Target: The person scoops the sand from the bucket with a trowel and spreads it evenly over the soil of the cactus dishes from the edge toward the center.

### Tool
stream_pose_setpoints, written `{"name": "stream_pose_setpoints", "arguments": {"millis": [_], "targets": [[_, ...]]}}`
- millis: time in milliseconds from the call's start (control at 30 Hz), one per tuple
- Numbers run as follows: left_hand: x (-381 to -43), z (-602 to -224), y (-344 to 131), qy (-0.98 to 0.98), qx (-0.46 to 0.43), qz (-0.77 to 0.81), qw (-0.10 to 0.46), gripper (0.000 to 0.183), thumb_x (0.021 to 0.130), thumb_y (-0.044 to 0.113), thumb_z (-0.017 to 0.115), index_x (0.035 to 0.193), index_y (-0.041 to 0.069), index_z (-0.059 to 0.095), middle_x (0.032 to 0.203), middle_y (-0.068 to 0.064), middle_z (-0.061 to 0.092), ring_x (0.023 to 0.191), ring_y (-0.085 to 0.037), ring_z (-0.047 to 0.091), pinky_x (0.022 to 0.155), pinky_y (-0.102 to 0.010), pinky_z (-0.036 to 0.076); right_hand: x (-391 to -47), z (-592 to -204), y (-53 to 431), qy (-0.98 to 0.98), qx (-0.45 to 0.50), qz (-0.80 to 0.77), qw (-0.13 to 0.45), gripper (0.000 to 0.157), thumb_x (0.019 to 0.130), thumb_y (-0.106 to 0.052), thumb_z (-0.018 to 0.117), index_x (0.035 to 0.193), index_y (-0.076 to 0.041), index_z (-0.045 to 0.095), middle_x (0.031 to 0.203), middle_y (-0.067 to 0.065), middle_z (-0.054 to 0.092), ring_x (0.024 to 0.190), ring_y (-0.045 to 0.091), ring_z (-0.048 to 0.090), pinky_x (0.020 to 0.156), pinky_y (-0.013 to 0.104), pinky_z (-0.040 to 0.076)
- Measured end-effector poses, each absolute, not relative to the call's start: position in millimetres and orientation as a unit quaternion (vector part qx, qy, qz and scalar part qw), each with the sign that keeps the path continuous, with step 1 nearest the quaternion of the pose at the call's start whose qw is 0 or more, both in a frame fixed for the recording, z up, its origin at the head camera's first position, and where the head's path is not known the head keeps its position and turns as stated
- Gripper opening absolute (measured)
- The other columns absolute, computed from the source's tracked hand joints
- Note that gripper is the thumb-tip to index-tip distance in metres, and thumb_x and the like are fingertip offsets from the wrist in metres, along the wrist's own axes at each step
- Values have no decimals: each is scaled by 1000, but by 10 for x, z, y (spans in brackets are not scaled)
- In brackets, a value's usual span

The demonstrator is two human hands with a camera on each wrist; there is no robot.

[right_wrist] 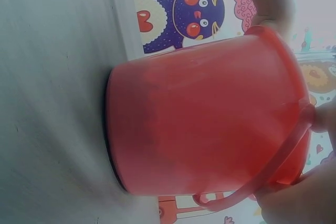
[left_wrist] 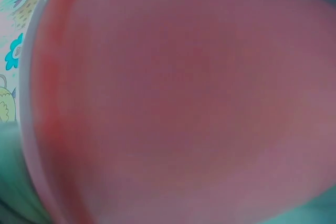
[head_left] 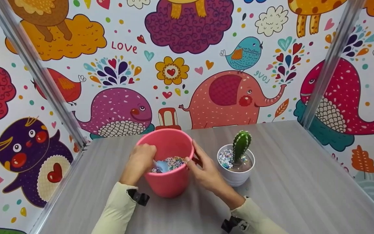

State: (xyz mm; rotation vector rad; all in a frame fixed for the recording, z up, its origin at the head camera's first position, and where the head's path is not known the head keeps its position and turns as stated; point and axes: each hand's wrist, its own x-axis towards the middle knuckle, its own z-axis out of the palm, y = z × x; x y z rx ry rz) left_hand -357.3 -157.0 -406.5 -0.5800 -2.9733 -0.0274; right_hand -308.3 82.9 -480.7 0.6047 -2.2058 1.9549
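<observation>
A pink bucket with a side handle stands on the table, its base on the tabletop in the right wrist view. Small multicoloured pebbles lie inside it. My left hand reaches over the near left rim and grips a light blue scoop, whose head is down among the pebbles. With my right hand I hold the bucket's right side, thumb over the rim and fingers outside by the handle. Mostly blurred pink bucket wall fills the left wrist view.
Right of the bucket, a white pot holds a green cactus with coloured pebbles around its base. The grey wood-grain table meets printed cartoon walls at the back and sides. Metal posts mark the corners.
</observation>
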Motion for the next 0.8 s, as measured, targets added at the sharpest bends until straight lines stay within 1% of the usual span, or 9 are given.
{"name": "stream_pose_setpoints", "arguments": {"millis": [167,267,367,467,567,700,767,800], "targets": [[-3561,-4084,-1601,-978,-190,-52,62,19,79,-2,85,77,4,67,75,-12,70,76,-31,67,79,-49,58,-3089,-4802,829,-733,205,644,72,80,108,-24,68,173,-10,23,176,15,34,153,44,48,118,38,49],[-3558,-4090,-1615,-975,-195,-70,76,18,78,-4,85,78,4,69,75,-11,70,77,-33,68,81,-50,57,-3093,-4798,832,-734,205,643,77,79,108,-24,68,172,-9,24,176,16,35,153,44,48,119,43,48],[-3563,-4098,-1622,-971,-195,-102,90,12,78,-3,85,80,4,76,77,-9,75,80,-33,71,86,-51,57,-3103,-4802,837,-734,206,642,80,79,108,-22,68,172,-8,25,176,16,35,153,43,49,121,50,45],[-3565,-4111,-1623,-969,-177,-154,83,9,81,1,88,84,8,83,81,-5,79,82,-29,72,89,-50,58,-3103,-4800,840,-734,207,642,80,78,108,-21,68,172,-8,25,176,16,35,153,43,49,122,53,44],[-3564,-4119,-1623,-966,-157,-193,66,7,85,7,91,88,10,85,84,-1,81,83,-23,69,90,-47,57,-3099,-4796,846,-735,207,641,77,79,108,-23,68,172,-10,25,176,15,35,154,41,48,122,53,43],[-3563,-4120,-1636,-963,-152,-215,55,8,85,10,92,91,11,86,87,0,81,85,-21,67,88,-44,55,-3101,-4809,855,-736,208,640,74,80,108,-25,69,172,-10,24,177,14,34,156,40,46,123,56,42],[-3557,-4117,-1652,-960,-148,-231,48,8,86,10,92,93,12,87,89,0,82,85,-21,68,86,-43,56,-3103,-4816,855,-734,210,641,74,80,108,-24,68,172,-9,24,177,14,34,155,41,47,122,57,42],[-3553,-4115,-1664,-959,-145,-239,44,9,87,11,91,94,12,87,91,-1,82,86,-21,68,85,-42,57,-3103,-4818,853,-735,211,641,74,80,108,-24,68,172,-8,24,177,15,34,154,41,47,122,55,43]]}}
